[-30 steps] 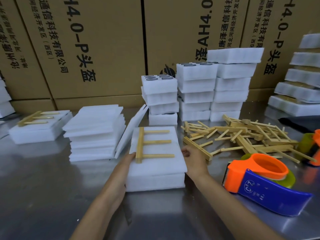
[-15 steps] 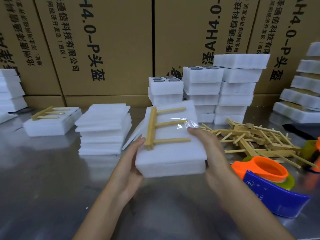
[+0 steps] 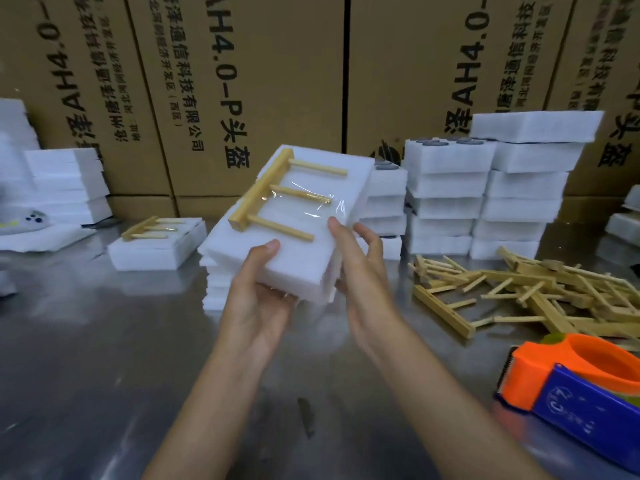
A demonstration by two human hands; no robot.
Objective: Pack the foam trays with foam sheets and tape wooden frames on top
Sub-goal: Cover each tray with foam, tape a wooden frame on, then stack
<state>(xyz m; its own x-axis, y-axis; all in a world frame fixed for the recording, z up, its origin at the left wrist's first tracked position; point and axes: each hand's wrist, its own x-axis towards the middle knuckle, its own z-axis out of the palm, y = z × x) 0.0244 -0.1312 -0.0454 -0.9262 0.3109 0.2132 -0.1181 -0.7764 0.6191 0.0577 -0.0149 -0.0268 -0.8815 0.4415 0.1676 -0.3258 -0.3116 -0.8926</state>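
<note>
A white foam tray (image 3: 304, 261) is lifted off the table and tilted up to the left. A wooden frame (image 3: 273, 195) with three prongs lies on its top, held by clear tape across the middle prong. My left hand (image 3: 259, 292) grips the tray's near edge, thumb on top. My right hand (image 3: 360, 268) supports its right side, fingers along the edge by the tape end. A stack of foam sheets (image 3: 216, 289) stands behind the tray, mostly hidden.
A finished tray with a frame (image 3: 156, 247) lies at the left. Stacks of foam trays (image 3: 485, 195) stand at the back by cardboard boxes (image 3: 242, 81). Loose wooden frames (image 3: 519, 292) are piled at the right. An orange-blue tape dispenser (image 3: 581, 386) sits near right on the steel table (image 3: 104, 375).
The taped tray has been lifted from the table, raised higher and tilted toward the left. My view has swung left, so the stacks now sit further right.
</note>
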